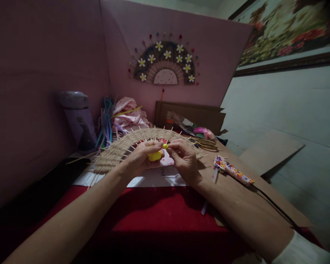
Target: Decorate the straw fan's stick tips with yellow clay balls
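Note:
A yellow lump (154, 156), soft like modelling clay, sits in my left hand (144, 156), whose fingers are closed round it. A small yellow bit (165, 146) shows between the fingertips of both hands; whether it is joined to the lump I cannot tell. The fingers of my right hand (183, 156) are pinched at that bit. Behind and below both hands lies a woven, arch-shaped fan (112, 154) with thin sticks poking out along its edges. Part of its dotted pink centre (167, 160) shows between my hands.
A flowered glue gun (233, 171) with a black cord lies on brown board at right. Coloured strips (106, 113), dotted pink cloth (130, 113), a purple cylinder (81, 124) and cardboard (206, 119) stand behind. A finished-looking flowered fan (167, 55) hangs on the pink panel.

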